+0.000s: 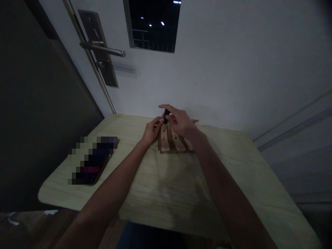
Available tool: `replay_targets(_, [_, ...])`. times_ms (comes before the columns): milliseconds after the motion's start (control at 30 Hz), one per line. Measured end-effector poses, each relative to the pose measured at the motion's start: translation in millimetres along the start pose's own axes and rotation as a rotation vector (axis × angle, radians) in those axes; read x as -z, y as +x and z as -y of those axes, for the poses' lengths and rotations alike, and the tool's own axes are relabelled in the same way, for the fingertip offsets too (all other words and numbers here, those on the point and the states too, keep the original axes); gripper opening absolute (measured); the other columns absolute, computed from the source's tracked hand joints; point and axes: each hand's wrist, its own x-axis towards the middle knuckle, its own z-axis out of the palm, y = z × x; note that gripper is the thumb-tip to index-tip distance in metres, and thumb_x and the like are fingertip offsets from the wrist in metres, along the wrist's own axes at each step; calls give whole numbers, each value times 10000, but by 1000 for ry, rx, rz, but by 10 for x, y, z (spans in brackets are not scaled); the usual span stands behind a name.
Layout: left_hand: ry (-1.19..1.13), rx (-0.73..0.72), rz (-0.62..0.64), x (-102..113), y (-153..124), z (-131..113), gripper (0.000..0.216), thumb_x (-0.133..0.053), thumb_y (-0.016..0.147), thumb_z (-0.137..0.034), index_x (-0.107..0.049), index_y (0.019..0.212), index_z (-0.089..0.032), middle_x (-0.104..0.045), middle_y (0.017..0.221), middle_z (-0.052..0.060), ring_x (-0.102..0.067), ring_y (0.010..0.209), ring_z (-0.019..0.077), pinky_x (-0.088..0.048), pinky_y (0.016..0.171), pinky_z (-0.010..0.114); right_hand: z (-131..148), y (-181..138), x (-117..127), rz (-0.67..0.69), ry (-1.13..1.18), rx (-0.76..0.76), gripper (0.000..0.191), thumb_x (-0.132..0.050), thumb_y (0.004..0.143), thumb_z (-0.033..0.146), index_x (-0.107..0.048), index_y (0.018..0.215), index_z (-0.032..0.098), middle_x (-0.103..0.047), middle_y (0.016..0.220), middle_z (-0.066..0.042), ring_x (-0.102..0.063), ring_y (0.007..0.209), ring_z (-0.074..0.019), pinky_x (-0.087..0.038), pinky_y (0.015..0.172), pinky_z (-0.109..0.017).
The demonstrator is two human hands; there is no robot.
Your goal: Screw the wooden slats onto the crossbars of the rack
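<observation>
A small black-handled screwdriver (166, 117) stands nearly upright, its metal tip down on the leftmost pale wooden strip (165, 142). My right hand (181, 121) grips its handle between thumb and fingers, with the index finger stretched over the top. My left hand (151, 131) is curled at the left edge of the brown wooden board (171, 152), its fingertips close to the screwdriver. Several pale strips with dark holes lie side by side across the board. My right hand and wrist hide part of the board's right side.
The board rests on a pale wood-grain table (160, 190). A phone (95, 162), partly pixelated, lies at the left. Behind the table stands a white door (220, 62) with a metal handle (106, 50) and a dark window (155, 27).
</observation>
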Motion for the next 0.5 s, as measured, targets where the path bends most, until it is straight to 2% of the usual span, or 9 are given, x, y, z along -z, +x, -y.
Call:
replay_targets(100, [63,-4,-7,2,-29,-26,274,-425,907,-307,-547,1116,-179,-666,933,50,-621,805,130,-510,750,256,8,25,6,-24,-26,-37,346,-470,861,223,-496,1206,216,-647,889,-25,-600,731,-152,-475,729,-289])
replay_targets(233, [105,-17,-19,-11,-57,-38,273,-407,909,-290,-521,1138,-195,-658,914,42,-618,795,126,-515,725,248,-67,67,-70,-83,-162,-56,197,-531,846,284,-609,1012,211,-634,843,-36,-593,792,-179,-461,787,-324])
replay_targets(300, [102,-20,-16,-22,-67,-46,275,-411,908,-298,-507,1144,-196,-652,919,47,-620,808,132,-517,697,240,-105,61,-100,-111,-162,-33,248,-529,850,298,-607,1060,190,-643,900,-66,-599,862,-196,-463,828,-339])
replay_targets(400, [95,-7,-3,-32,-78,-69,262,-416,906,-302,-502,1133,-203,-655,937,54,-623,801,134,-518,679,239,-119,23,-85,-155,-111,35,331,-440,880,255,-544,1186,186,-616,1124,-105,-569,1055,-201,-442,932,-358])
replay_targets(467, [98,4,0,-32,-85,-86,251,-412,906,-292,-500,1125,-206,-659,971,60,-626,804,135,-517,683,245,-103,0,-39,-120,-83,77,360,-390,877,192,-534,1206,168,-598,1196,-122,-540,1123,-204,-414,986,-380])
replay_targets(500, [100,5,1,-31,-87,-90,251,-409,906,-287,-499,1125,-205,-659,981,61,-627,805,136,-516,684,245,-90,-4,-12,-88,-62,73,362,-381,877,183,-539,1202,174,-616,1170,-114,-557,1096,-202,-435,963,-377])
